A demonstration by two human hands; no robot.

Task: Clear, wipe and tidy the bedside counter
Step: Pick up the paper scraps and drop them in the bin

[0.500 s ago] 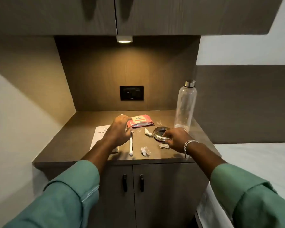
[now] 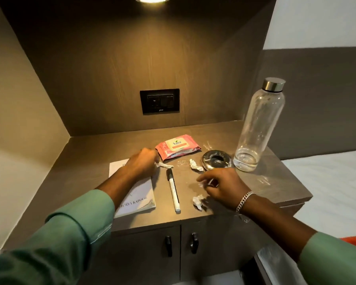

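Both hands have shifted since the earlier frame: our left hand (image 2: 142,161) has come off the wipes pack (image 2: 177,147) and now pinches one end of a tissue scrap (image 2: 164,165) just in front of the pack, fingers closed on it. Our right hand (image 2: 222,187) has drawn back from the ashtray (image 2: 215,159) toward the front edge of the counter (image 2: 86,161); fingers are curled, with something pale under the fingertips, but we cannot tell whether they grip it.

Layout now: a second scrap (image 2: 195,165) touches the ashtray's left side. A third (image 2: 198,202) lies near the front edge, just left of the right wrist. The marker (image 2: 173,190) lies mid-counter, pointing toward the front edge. The booklet (image 2: 134,194) sits at front left under the left forearm. The bottle (image 2: 255,128) stands upright at the right edge, just behind the ashtray.

Risks, as we judge them:
- Marker is round; a sweep of either hand could roll it off the front edge.
- Third scrap is light and close to the edge; a wrist brush may drop it to the floor.
- Bottle is tall and looks near empty; a knock from the right forearm could tip it.
- Ashtray, if nudged, may spill whatever it holds.
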